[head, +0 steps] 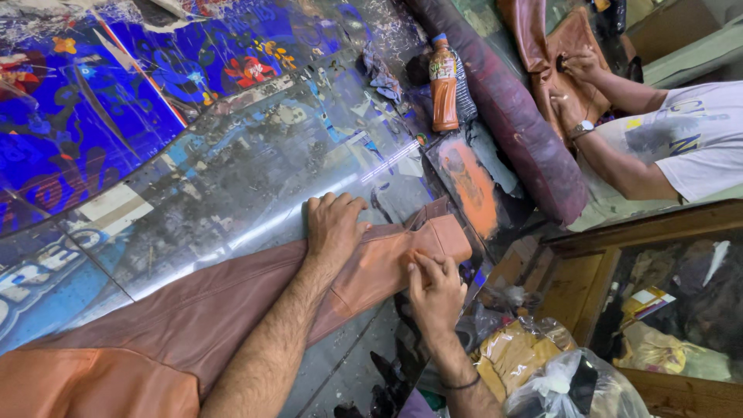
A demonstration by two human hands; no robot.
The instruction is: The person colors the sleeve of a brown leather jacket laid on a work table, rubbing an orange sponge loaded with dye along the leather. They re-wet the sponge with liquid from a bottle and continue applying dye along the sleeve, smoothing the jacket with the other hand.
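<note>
Currently the left hand point(334, 226) lies flat, palm down and fingers spread, gripping nothing, on a long tan-brown leather piece point(232, 310) spread over the glossy printed-sheet worktable point(193, 155). Right hand point(435, 290) presses its fingertips point(422, 267) on the leather's folded end, no closed grip. Beyond that end: orange plastic drink bottle point(443, 81), upright, liquid inside. Below it: clear plastic bags point(526, 356) holding yellowish material. Co-worker's hands point(576, 85) handle brown leather, well apart.
</note>
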